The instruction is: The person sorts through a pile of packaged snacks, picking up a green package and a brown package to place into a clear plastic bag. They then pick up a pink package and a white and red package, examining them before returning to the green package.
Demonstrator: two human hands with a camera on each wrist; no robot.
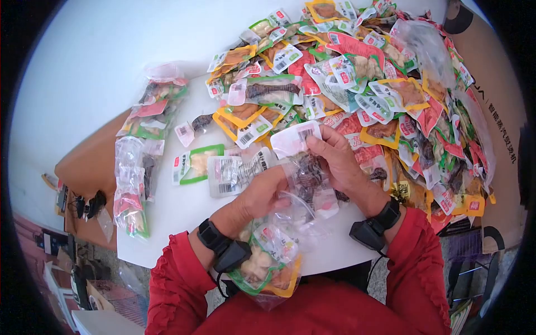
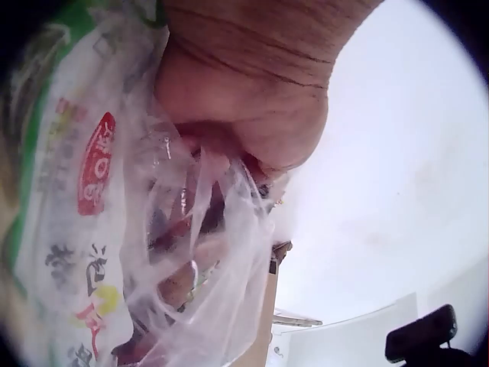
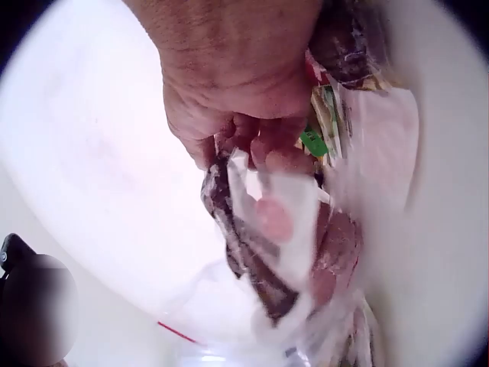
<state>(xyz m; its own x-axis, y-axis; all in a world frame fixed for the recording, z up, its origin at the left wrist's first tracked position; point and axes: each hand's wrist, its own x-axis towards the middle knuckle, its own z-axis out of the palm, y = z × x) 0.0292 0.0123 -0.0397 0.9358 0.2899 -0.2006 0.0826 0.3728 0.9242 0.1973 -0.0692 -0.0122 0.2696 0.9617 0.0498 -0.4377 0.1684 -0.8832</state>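
My left hand (image 1: 262, 192) grips the mouth of a clear plastic bag (image 2: 221, 283) that hangs at the table's front edge. Inside it are a green-edged snack packet (image 1: 257, 262) and a yellow-edged snack packet (image 1: 286, 279). With thumb and fingers my right hand (image 1: 343, 167) pinches a clear snack packet (image 3: 263, 229) of dark food with a white label, held over the bag's opening. Just left of the hands lie a silvery-white packet (image 1: 226, 177) with a barcode and a green-edged packet (image 1: 196, 163) of pale pieces.
A large heap of mixed snack packets (image 1: 385, 95) covers the table's back and right. Filled clear bags (image 1: 131, 173) stand in a row along the left edge of the white table (image 1: 173, 234). Cardboard boxes flank the table, one brown box (image 1: 499, 128) at the right.
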